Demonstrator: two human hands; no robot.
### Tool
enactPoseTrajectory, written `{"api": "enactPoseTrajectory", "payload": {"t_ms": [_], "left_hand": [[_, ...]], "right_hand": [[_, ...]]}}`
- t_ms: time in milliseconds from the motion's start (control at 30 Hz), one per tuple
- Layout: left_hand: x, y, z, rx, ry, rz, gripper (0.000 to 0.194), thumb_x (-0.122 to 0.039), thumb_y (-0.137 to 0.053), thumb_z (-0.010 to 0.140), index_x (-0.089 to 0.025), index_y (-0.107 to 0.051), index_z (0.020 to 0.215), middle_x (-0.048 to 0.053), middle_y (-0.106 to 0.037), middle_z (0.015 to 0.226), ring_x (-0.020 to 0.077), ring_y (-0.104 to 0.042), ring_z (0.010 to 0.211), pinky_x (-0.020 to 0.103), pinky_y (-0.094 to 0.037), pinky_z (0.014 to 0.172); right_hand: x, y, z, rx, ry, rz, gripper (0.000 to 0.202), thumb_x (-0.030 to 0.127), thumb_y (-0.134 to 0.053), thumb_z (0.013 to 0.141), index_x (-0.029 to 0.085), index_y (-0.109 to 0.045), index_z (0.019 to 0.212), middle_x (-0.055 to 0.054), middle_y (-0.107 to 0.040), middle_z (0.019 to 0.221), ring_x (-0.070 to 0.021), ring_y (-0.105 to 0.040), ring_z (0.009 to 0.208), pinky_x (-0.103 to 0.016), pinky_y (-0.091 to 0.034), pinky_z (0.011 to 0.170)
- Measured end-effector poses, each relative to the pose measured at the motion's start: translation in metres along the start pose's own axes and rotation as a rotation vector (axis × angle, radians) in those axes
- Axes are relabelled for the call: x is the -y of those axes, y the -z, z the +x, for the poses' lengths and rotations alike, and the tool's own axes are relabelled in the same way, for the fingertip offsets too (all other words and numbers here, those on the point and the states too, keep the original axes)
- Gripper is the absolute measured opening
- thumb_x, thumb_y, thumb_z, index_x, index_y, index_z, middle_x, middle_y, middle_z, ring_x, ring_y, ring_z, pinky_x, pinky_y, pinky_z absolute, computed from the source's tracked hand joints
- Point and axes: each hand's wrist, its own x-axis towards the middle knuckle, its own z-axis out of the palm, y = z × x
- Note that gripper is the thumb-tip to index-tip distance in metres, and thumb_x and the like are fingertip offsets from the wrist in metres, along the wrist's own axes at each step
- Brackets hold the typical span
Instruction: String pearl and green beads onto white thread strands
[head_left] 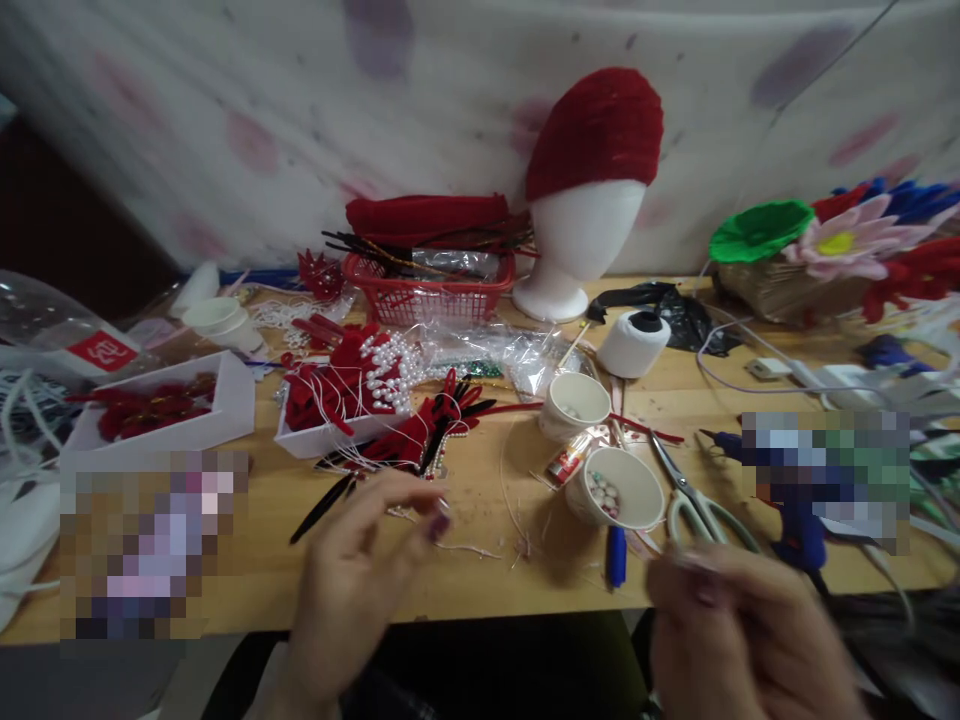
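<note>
My left hand (pixel 352 570) hovers over the front of the table, thumb and index fingertip brought together. Anything between those tips is too small to make out. Below the paper cups, my right hand (pixel 742 630) is blurred, its thumb pressed against the curled index finger; what it pinches cannot be made out. Just beyond it lie scissors (pixel 681 485) with pale handles. A paper cup of beads (pixel 626 500) stands close by, with a second paper cup (pixel 574 400) behind it. A small blue cylinder (pixel 616 557) lies in front of the cups.
White trays (pixel 236 400) hold red pieces, with pearl strands (pixel 394 370) over one. Behind are a red basket (pixel 431 295), a foam head (pixel 589 230) wearing a red cap, and a thread cone (pixel 634 343). A blue glue gun (pixel 799 520) and cables lie right.
</note>
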Motion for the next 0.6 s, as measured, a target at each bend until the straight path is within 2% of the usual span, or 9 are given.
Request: {"api": "enactPoseTrajectory", "payload": {"t_ms": [67,167,267,433,600], "left_hand": [[-0.01,-0.018,-0.006,0.127,0.095,-0.209,0.009,-0.029,-0.076,0.088,-0.032,-0.079,0.097,-0.003,-0.076,0.086,0.0115,-0.072,0.078,0.018,-0.059,0.072],[-0.022,-0.039,-0.004,0.204,0.142,-0.388,0.014,-0.026,-0.079,0.086,-0.033,-0.08,0.098,-0.003,-0.079,0.09,0.011,-0.073,0.081,0.017,-0.059,0.076],[-0.025,-0.05,0.001,0.218,0.173,-0.471,0.016,-0.024,-0.078,0.087,-0.034,-0.081,0.099,-0.003,-0.079,0.094,0.0102,-0.073,0.084,0.015,-0.059,0.078],[-0.024,-0.052,0.003,0.208,0.194,-0.475,0.012,-0.027,-0.075,0.09,-0.035,-0.081,0.097,-0.004,-0.077,0.094,0.0092,-0.072,0.087,0.014,-0.057,0.078],[-0.021,-0.055,0.004,0.167,0.176,-0.477,0.005,-0.031,-0.077,0.089,-0.03,-0.08,0.092,-0.002,-0.074,0.085,0.0094,-0.068,0.08,0.015,-0.053,0.074]], "right_hand": [[0.008,-0.024,0.005,0.258,-0.111,0.063,0.014,0.031,-0.067,0.097,0.021,-0.07,0.087,0.001,-0.063,0.066,-0.0097,-0.058,0.055,-0.017,-0.046,0.05],[0.014,-0.041,0.006,0.42,-0.194,0.118,0.016,0.031,-0.063,0.1,0.023,-0.067,0.087,0.004,-0.058,0.063,-0.0079,-0.052,0.053,-0.014,-0.043,0.048],[0.012,-0.041,0.004,0.485,-0.187,0.118,0.01,0.03,-0.062,0.1,0.025,-0.067,0.093,0.005,-0.056,0.064,-0.0082,-0.05,0.053,-0.015,-0.042,0.049],[0.01,-0.04,0.004,0.523,-0.143,0.046,0.009,0.027,-0.061,0.101,0.028,-0.07,0.101,0.007,-0.054,0.06,-0.0088,-0.052,0.052,-0.016,-0.039,0.047],[0.01,-0.043,0.007,0.608,-0.027,-0.067,0.015,0.022,-0.062,0.098,0.029,-0.073,0.105,0.006,-0.065,0.065,-0.0092,-0.058,0.052,-0.017,-0.043,0.049]]}}
